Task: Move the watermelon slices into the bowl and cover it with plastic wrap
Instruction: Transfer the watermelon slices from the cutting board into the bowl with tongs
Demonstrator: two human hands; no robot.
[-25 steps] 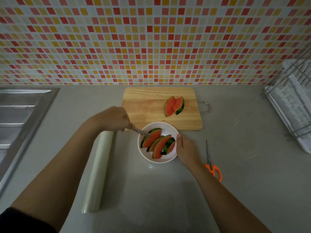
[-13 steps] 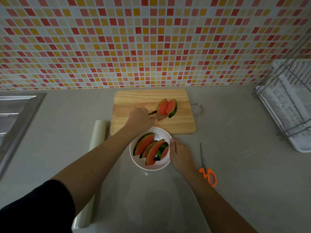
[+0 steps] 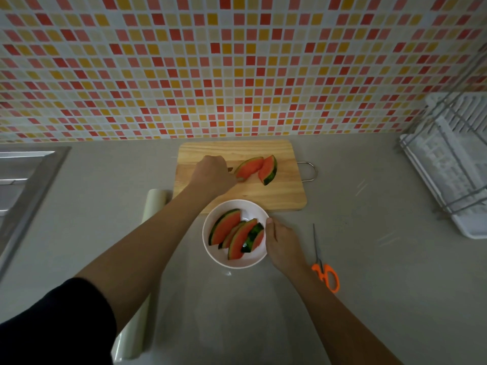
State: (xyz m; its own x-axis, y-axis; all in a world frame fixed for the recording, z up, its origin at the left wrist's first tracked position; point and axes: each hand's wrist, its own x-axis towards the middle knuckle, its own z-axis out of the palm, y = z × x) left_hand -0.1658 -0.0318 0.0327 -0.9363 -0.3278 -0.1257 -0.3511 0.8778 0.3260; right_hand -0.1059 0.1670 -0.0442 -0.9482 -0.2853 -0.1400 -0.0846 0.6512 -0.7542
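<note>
**L hand at board slices, R hand on bowl**

Since 0.5 s ago: L hand (image 3: pixel 213 172) stays on the cutting board (image 3: pixel 279 196), fist closed round a utensil, only a dark tip showing, type can't tell; tip now touches the nearer of two watermelon slices on board (image 3: pixel 257 169). 1 s ago that hand was at the bowl. R hand (image 3: pixel 283 241) unchanged, fingers curled vs right rim of white bowl (image 3: pixel 237 260), steadying it. Bowl sits just in front of board, w/ approx four slices in bowl (image 3: pixel 234 233). Plastic wrap roll (image 3: pixel 155 204) lies left of bowl, partly under L forearm. Orange scissors (image 3: pixel 325 275) right of bowl. Sink (image 3: pixel 23 180) far left of bowl, dish rack (image 3: pixel 448 164) far right.
</note>
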